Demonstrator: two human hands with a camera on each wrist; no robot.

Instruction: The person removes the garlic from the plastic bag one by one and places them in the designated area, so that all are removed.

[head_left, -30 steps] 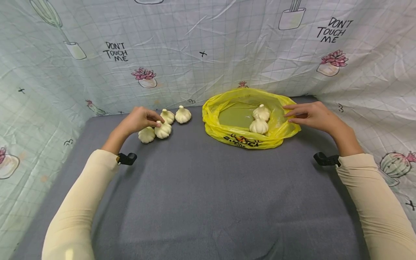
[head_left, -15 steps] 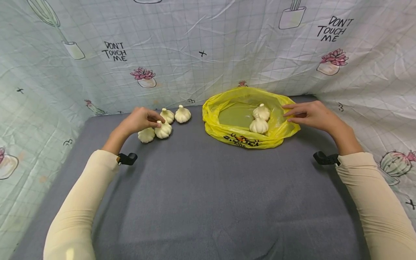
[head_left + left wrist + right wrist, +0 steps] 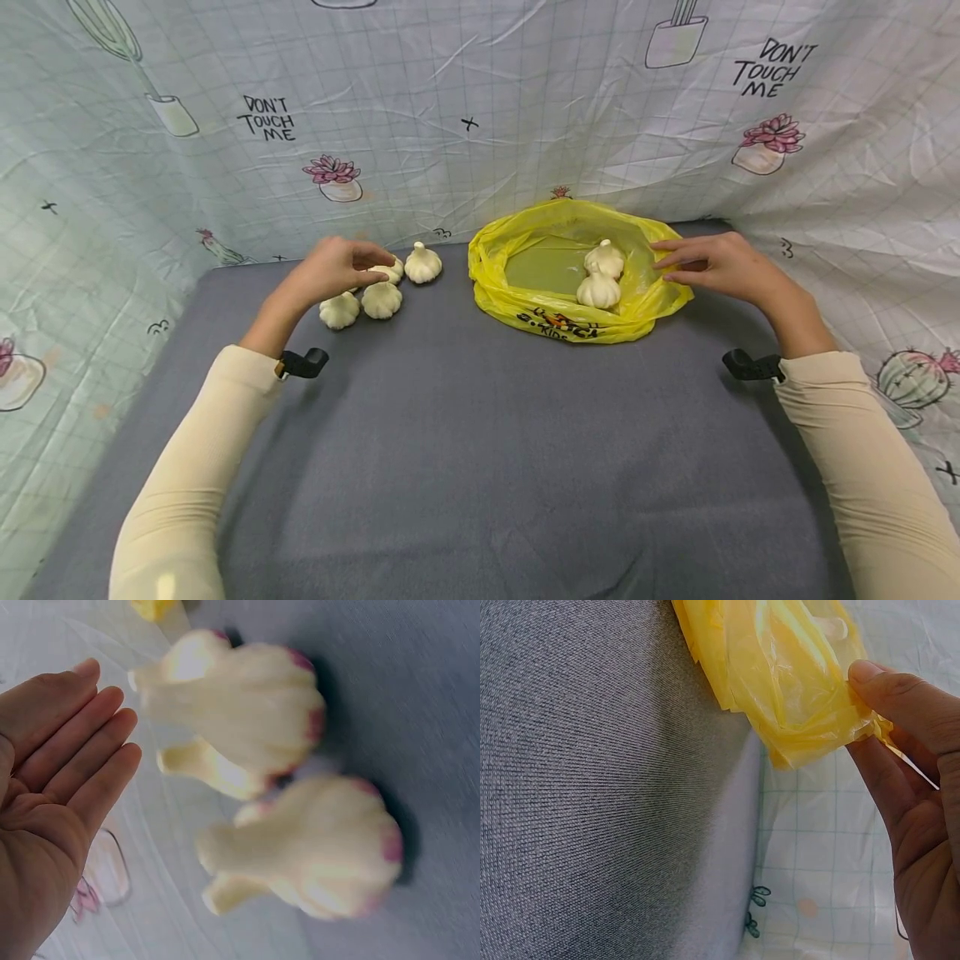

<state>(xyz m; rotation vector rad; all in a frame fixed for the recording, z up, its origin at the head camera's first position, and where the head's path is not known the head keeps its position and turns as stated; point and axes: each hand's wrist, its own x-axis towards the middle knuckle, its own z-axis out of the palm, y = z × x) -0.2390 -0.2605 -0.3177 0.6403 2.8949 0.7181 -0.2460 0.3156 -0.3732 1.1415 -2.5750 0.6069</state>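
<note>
Several white garlic bulbs stand in a cluster on the grey cloth at the back left. Just over them is my left hand, its fingers extended and thumb apart. The left wrist view shows that hand holding nothing, with blurred garlic bulbs beside it. A yellow plastic bag lies with its mouth wide at the back, and two garlic bulbs sit inside on the right. My right hand pinches the bag's right rim between thumb and fingers; the bag's edge shows in the right wrist view.
Grey cloth covers the table in front of the bag and the bulbs. A printed white curtain hangs close behind and at both sides. Each wrist wears a black camera mount.
My left hand has let go of the front garlic bulb and lifted slightly to the right, its fingers spreading. That bulb has shifted a little. The right hand and bag stay put.
</note>
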